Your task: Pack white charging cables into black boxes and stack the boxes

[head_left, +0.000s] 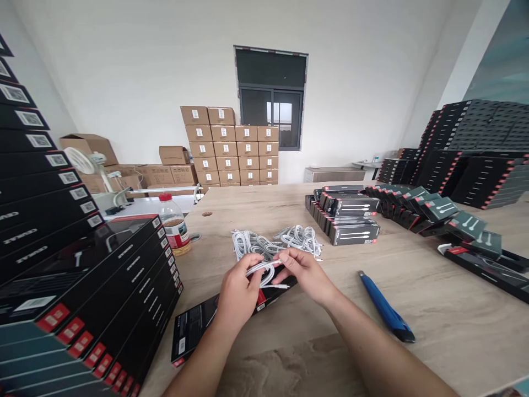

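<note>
White cable: gripped by my left hand and right hand
Behind: cable pile
Left: box stack, bottle
Right: blue cutter

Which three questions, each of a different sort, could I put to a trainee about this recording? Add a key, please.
1. Multiple choice: what do the left hand and the right hand hold between them?
A) a cardboard carton
B) a looped white cable
C) a desk fan

2. True or false: the blue tool lies on the table, to the right of the right hand.

3. Fill the gap: the bottle standing beside the stack of black boxes has a ____ cap.

Key: 1. B; 2. true; 3. red
</note>
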The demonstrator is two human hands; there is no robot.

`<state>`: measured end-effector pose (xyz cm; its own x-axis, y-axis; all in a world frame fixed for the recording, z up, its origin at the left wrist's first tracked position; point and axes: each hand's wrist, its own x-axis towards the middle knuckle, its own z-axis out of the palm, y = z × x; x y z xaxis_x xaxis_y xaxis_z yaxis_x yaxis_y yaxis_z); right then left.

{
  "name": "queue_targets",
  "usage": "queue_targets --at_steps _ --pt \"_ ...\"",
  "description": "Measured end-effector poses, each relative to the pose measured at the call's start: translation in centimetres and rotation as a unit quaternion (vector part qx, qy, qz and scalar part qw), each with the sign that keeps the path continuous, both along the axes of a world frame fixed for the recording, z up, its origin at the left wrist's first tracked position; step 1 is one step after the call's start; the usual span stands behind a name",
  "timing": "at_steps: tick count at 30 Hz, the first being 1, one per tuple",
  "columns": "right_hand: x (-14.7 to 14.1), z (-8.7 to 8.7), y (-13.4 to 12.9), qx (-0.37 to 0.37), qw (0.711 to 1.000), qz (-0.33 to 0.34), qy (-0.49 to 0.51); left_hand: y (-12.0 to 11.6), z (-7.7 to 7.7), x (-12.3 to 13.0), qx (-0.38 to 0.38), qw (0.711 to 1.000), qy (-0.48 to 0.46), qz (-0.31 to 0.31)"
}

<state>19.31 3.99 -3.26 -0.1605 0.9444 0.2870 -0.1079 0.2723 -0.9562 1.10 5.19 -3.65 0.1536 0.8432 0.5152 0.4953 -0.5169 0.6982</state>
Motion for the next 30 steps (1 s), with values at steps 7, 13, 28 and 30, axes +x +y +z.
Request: queue_targets --at_steps 7,13,28,30 --pt "0.9 0.0 0.7 -0.130 0.978 0.071 0.148 -0.3 0.3 0.3 -0.043 0.995 -0.055 -0.069" --pt "1.0 0.0 0.7 -0.144 0.967 0.094 0.189 -0.3 0.4 -0.1 -0.065 0.986 -0.119 -0.092" --pt "-0.1 0.1 0.3 -0.038 0.996 0.050 0.063 -0.5 0.6 0.3 0.014 0.991 -0.090 -0.096" --pt "0.0 0.1 0.4 -0.042 0.996 0.048 0.055 -0.4 0.6 0.3 0.024 0.991 -0.090 -0.098"
